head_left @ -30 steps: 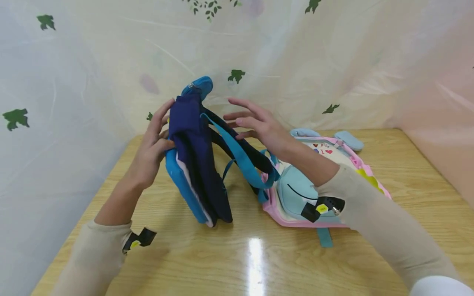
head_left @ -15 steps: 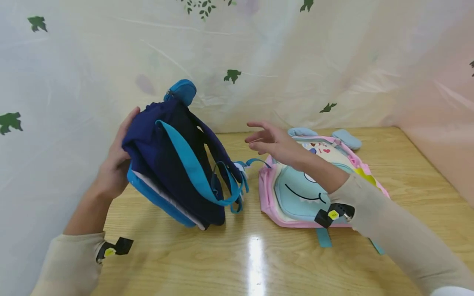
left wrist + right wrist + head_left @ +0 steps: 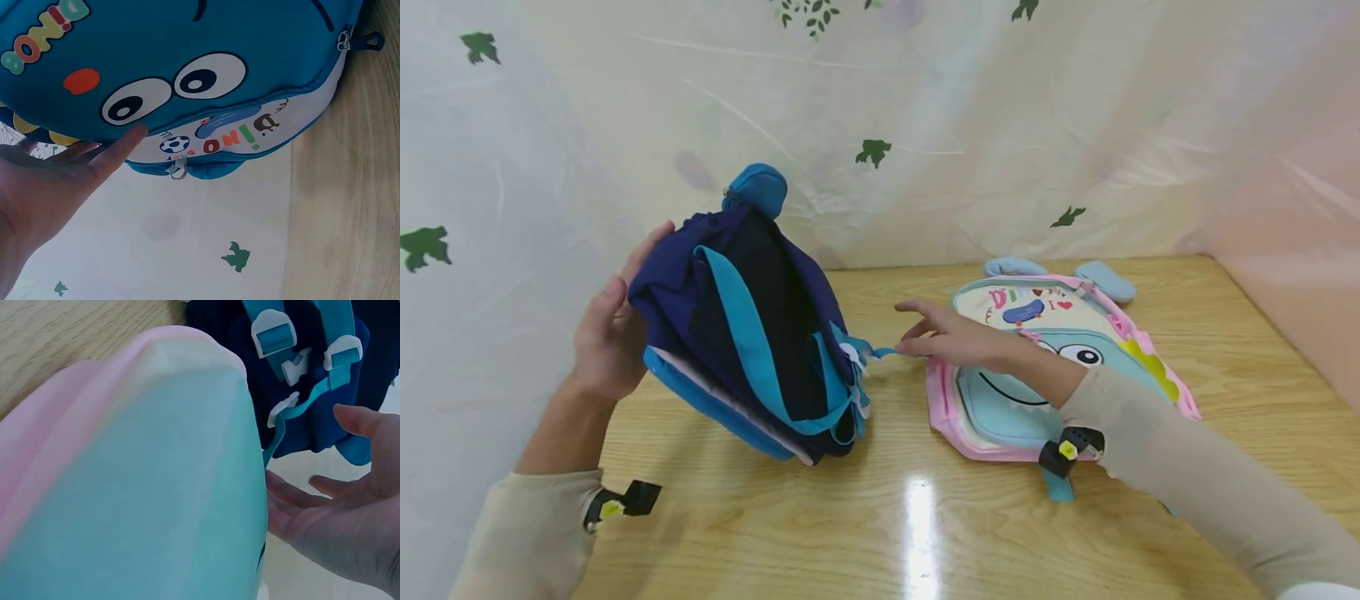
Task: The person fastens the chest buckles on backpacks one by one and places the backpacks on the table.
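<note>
My left hand (image 3: 612,342), fingers extended, rests against the side of a tilted blue backpack (image 3: 737,342) between my two hands, with "DINO" lettering (image 3: 231,137) on its front just beyond my fingertips. My right hand (image 3: 958,336), thumb spread from the fingers, meets a blue strap (image 3: 306,407); whether it grips, I cannot tell. Beneath my right forearm (image 3: 1045,372) lies a pink-trimmed backpack (image 3: 1000,408), printed with an "I" and a red heart (image 3: 1065,305). Both bags' contents are hidden.
</note>
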The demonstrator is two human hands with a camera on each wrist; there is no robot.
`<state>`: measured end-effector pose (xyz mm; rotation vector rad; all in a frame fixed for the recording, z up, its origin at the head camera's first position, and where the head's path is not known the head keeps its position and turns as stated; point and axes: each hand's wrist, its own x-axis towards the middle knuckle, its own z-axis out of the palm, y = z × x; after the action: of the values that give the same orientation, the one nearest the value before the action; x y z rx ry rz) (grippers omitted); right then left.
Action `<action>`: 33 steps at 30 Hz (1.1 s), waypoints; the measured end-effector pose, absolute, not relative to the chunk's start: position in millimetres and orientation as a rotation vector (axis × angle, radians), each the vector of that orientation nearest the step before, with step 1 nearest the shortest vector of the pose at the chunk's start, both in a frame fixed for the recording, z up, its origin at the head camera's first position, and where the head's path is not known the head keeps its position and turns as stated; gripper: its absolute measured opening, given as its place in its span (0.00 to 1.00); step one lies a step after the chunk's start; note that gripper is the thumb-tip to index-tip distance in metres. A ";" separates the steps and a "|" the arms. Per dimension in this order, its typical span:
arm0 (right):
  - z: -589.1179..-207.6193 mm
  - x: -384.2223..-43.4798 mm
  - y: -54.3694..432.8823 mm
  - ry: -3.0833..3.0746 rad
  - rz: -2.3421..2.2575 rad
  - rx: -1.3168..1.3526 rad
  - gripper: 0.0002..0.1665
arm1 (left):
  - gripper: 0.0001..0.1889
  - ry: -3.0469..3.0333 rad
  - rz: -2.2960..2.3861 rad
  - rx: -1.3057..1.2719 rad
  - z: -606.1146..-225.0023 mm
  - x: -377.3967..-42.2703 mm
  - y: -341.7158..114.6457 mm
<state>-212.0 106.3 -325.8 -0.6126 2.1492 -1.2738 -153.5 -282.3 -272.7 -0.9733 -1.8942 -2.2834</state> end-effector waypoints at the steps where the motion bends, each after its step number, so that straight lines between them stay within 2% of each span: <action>1: -325.8 -211.8 106.5 2.146 -1.267 -0.622 0.42 | 0.36 -1.876 -2.275 -1.010 -274.5 -155.6 -283.6; 6: -324.1 -211.6 106.8 2.082 -1.244 -0.673 0.39 | 0.33 -1.834 -2.261 -1.069 -281.4 -161.2 -287.6; 13: -326.9 -212.3 102.4 2.061 -1.233 -0.701 0.36 | 0.34 -1.957 -2.306 -0.849 -282.7 -152.8 -285.8; 19: -329.9 -210.5 96.3 2.040 -1.257 -0.633 0.38 | 0.30 -2.199 -2.192 -0.888 -289.0 -155.2 -300.2; 24: -329.1 -207.8 92.2 2.111 -1.189 -0.601 0.42 | 0.29 -2.292 -2.135 -0.761 -297.1 -159.2 -313.6; 33: -330.9 -207.2 92.2 2.200 -1.072 -0.546 0.46 | 0.31 -2.616 -2.098 -0.771 -309.0 -164.8 -343.0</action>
<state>-207.2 92.2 -330.9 -0.5457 2.2000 -1.0724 -164.8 -343.0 -309.0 -0.7705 -2.6156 -2.0976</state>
